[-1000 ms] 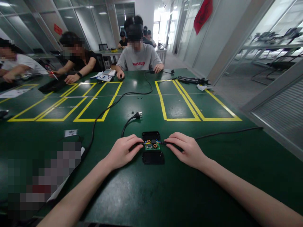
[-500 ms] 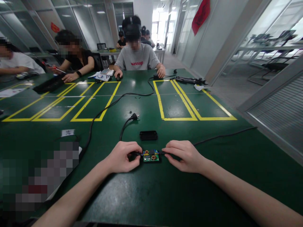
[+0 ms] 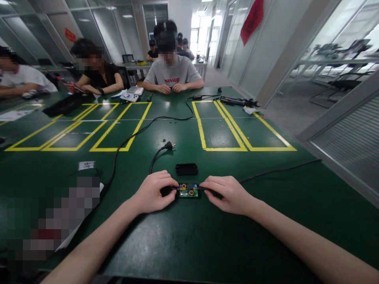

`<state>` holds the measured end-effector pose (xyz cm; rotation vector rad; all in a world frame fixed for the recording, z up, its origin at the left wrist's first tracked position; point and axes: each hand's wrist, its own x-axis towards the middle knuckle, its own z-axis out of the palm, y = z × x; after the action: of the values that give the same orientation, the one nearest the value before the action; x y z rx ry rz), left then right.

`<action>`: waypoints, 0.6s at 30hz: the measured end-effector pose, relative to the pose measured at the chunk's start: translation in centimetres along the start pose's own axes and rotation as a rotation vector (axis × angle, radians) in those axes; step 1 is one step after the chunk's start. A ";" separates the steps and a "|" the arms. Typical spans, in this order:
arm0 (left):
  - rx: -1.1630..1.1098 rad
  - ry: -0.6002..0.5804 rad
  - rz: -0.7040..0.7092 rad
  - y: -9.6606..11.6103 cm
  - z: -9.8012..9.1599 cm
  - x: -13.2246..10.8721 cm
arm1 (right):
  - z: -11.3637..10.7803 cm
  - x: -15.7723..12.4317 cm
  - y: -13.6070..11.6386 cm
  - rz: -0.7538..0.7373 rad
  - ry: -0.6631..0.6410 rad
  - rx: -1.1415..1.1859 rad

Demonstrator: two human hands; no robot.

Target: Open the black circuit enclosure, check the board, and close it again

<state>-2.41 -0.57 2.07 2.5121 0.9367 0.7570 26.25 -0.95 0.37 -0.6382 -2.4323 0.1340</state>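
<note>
A small green circuit board [image 3: 188,190] with copper coils and coloured wires sits in a black case half on the table, between my hands. On its left, my left hand [image 3: 156,191] is closed, thumb and fingers pinching the black cable where it enters the case. My right hand [image 3: 226,194] pinches the black cable on the opposite end. The other black case half [image 3: 186,169], a shallow shell, lies just beyond the board. Past my left hand, a black power plug [image 3: 169,145] rests on the table at the end of a curved cable.
A power strip [image 3: 63,215], partly pixelated, lies at left near a white label [image 3: 86,165]. A long black cable [image 3: 142,130] crosses the green table. Yellow tape outlines [image 3: 225,149] mark the far half. Across the table sits a person in a grey shirt [image 3: 174,71]; others sit at left.
The board and my hands have shifted slightly away from me. Across the table, the person in grey has drawn both hands together, leaving the cable and a dark object on the table.
</note>
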 end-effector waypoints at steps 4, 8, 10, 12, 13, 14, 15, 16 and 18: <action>-0.029 -0.003 -0.006 -0.2 0.1 -0.1 | 0.2 -0.1 0.0 -0.016 -0.007 -0.011; -0.076 -0.022 -0.009 -0.1 0.0 -0.1 | 0.1 -0.1 -0.1 0.014 -0.032 -0.005; -0.089 -0.033 0.004 0.0 -0.1 -0.1 | 0.1 -0.1 -0.1 0.027 -0.051 0.003; -0.083 -0.040 0.017 0.1 -0.2 0.0 | 0.1 -0.1 -0.2 0.030 -0.059 -0.003; -0.073 -0.043 0.023 0.2 -0.3 0.0 | 0.1 -0.1 -0.3 0.028 -0.059 -0.016; -0.061 -0.047 0.029 0.2 -0.3 0.0 | 0.1 -0.1 -0.4 0.026 -0.058 -0.037; -0.049 -0.049 0.034 0.3 -0.3 0.0 | 0.2 -0.1 -0.5 0.022 -0.059 -0.062; -0.036 -0.047 0.041 0.3 -0.3 0.0 | 0.2 0.0 -0.6 0.018 -0.061 -0.088; -0.014 -0.029 0.049 0.3 -0.2 0.0 | 0.3 0.0 -0.7 0.014 -0.070 -0.138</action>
<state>-2.38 -0.73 2.40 2.5353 0.8604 0.7370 25.77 -1.53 0.31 -0.7220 -2.5209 -0.0069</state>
